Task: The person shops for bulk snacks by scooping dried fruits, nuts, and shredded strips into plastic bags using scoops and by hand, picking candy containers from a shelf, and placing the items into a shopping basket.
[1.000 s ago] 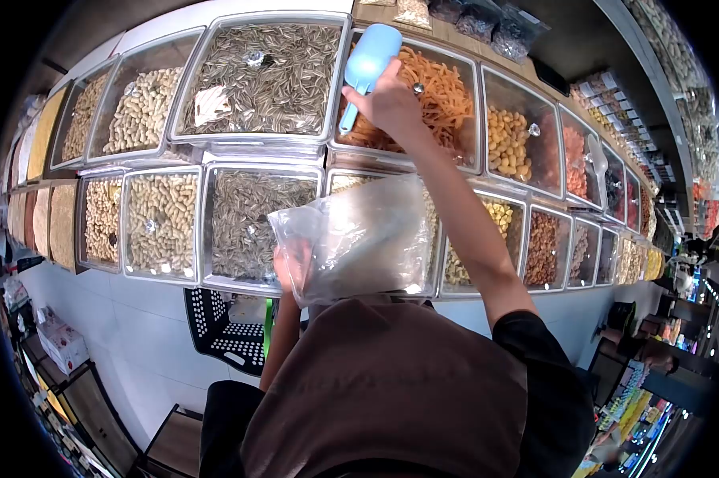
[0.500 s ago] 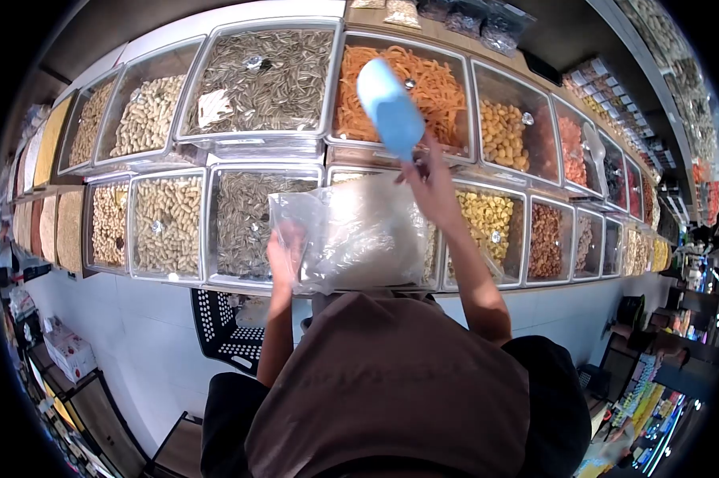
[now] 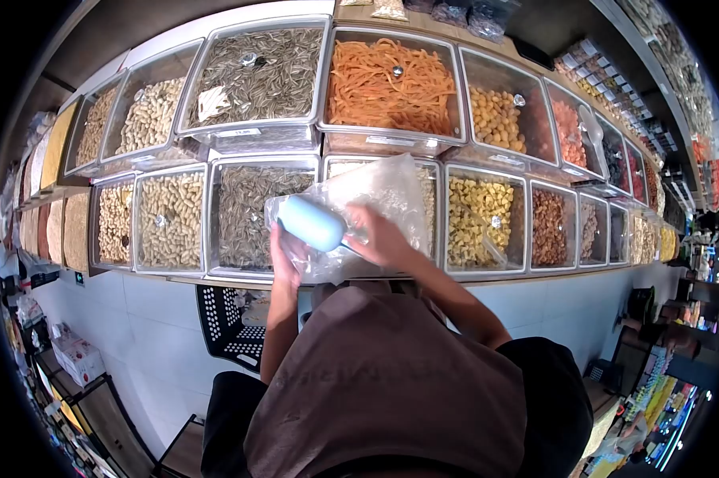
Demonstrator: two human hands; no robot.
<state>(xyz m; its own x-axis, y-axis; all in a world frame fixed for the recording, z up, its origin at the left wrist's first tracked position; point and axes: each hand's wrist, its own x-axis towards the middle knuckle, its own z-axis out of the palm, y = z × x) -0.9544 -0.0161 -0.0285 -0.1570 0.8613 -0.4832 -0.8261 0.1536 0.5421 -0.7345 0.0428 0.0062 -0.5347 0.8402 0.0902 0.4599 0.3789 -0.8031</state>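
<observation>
A light blue scoop [image 3: 312, 223] lies across the left end of a clear plastic bag [image 3: 387, 199], its handle toward the right. My right hand [image 3: 379, 237] is closed round that handle, over the bag. At the bag's left edge my left hand [image 3: 284, 259] grips the plastic, its fingers partly behind the film and the scoop. Beneath the bag are the lidded front-row bins, one with striped seeds [image 3: 248, 187]. Whether anything is in the scoop cannot be made out.
Behind stands a bin of orange strips [image 3: 391, 88], beside a bin of seeds [image 3: 256, 72]. Yellow pieces [image 3: 479, 215] and peanuts [image 3: 171, 211] fill other front bins. A black perforated basket [image 3: 230, 327] is below the counter edge at left.
My right hand has brought the scoop from above the orange strips down and left to the bag. The bag's right part has shifted and tilted, while my left hand stays on its left edge.
</observation>
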